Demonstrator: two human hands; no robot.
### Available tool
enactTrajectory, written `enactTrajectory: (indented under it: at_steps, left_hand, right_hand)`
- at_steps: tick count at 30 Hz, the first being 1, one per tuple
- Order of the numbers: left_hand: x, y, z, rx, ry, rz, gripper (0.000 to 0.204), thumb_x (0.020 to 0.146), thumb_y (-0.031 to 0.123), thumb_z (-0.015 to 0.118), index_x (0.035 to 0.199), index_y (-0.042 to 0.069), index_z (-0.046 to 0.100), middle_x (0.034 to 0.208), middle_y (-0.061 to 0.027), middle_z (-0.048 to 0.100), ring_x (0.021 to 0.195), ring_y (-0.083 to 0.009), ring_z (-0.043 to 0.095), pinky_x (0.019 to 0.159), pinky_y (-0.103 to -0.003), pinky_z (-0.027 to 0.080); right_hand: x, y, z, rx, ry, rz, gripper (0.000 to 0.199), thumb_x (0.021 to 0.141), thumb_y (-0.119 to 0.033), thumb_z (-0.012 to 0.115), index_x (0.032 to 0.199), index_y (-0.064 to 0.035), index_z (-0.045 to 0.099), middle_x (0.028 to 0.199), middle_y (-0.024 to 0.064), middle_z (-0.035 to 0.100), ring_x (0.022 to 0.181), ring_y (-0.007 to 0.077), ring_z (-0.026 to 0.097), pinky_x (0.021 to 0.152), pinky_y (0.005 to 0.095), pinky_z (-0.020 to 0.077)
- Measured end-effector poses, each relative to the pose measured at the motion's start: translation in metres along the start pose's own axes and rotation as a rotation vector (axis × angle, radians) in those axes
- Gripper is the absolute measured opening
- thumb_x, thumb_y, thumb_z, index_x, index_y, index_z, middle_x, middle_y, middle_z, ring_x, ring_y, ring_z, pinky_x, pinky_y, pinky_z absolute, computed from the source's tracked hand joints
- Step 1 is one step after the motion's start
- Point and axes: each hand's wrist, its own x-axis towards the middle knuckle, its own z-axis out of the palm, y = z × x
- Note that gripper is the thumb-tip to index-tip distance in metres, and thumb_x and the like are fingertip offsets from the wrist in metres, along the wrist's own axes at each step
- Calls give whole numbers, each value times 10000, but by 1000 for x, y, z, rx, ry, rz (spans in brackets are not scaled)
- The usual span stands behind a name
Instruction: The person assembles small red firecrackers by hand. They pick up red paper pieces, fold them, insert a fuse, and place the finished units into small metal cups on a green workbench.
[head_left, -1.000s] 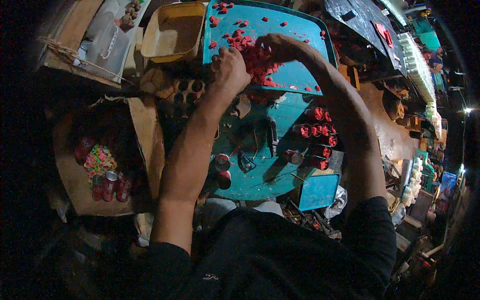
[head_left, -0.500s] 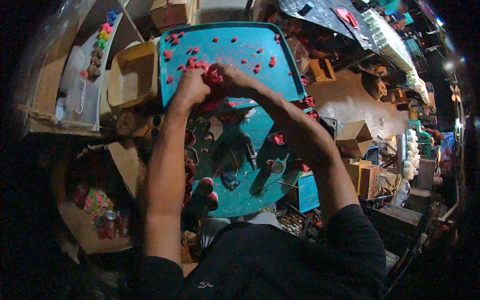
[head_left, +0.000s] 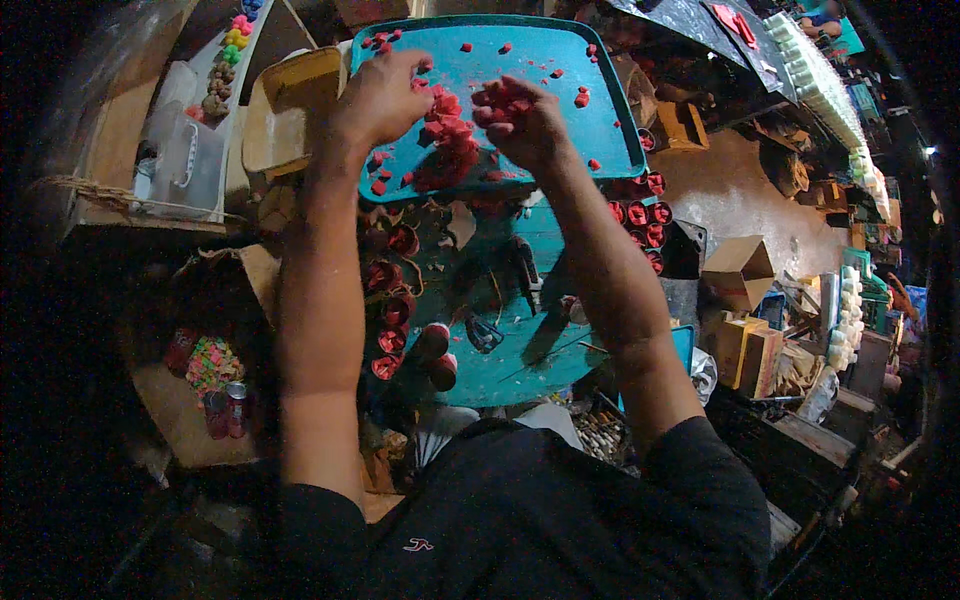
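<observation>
Red crumbly chunks form a pile on the near part of a turquoise tray, with smaller red pieces scattered around it. My right hand is cupped at the right of the pile, palm turned up, with red chunks in its curled fingers. Over the left part of the tray is my left hand, fingers bent and apart, slightly blurred. Its fingertips are close to the pile's upper left, and red shows at them. Whether a small piece sits under those fingers is hidden.
Below the tray, a turquoise table bears a dark-handled tool. Red-filled cups stand along the left; more cups are at the right. A tan bin sits left of the tray, and an open cardboard box stands at right.
My hands, together over the red mass before, have parted. The left has moved up and left, the right now turns its palm up, and the pile shows between them. The whole view has shifted slightly.
</observation>
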Motion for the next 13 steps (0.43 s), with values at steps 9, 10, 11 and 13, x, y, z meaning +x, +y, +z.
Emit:
enactTrajectory:
  at_steps: [9,10,11,13]
  left_hand:
    - [20,-26,76,339,-65,-173,872,721,208,868,1491,137,466,1287,-289,586,1203,-508,603,985,-545,553]
    - [36,-44,85,372,-139,-90,872,730,191,854,1500,148,448,1320,-289,565,1196,-508,607,985,-547,552]
    - [52,-61,92,407,-213,-3,872,739,174,840,1509,160,431,1353,-290,544,1190,-509,612,986,-548,550]
    - [68,-67,101,466,-358,104,877,750,154,820,1524,182,407,1410,-274,514,1206,-512,600,999,-554,540]
  right_hand:
    - [10,-6,-26,-792,191,-174,234,987,-223,629,1077,-14,682,945,106,690,758,217,670,539,278,513]
    - [23,-5,-34,-983,161,-251,227,986,-218,634,1081,-19,685,944,106,696,769,225,681,572,292,532]
    - [37,-3,-42,-1173,147,-340,221,985,-214,638,1085,-24,688,943,105,701,780,233,691,606,305,552]
    - [45,-1,-56,-1302,141,-398,216,982,-213,645,1092,-33,692,952,110,710,801,245,704,647,322,570]
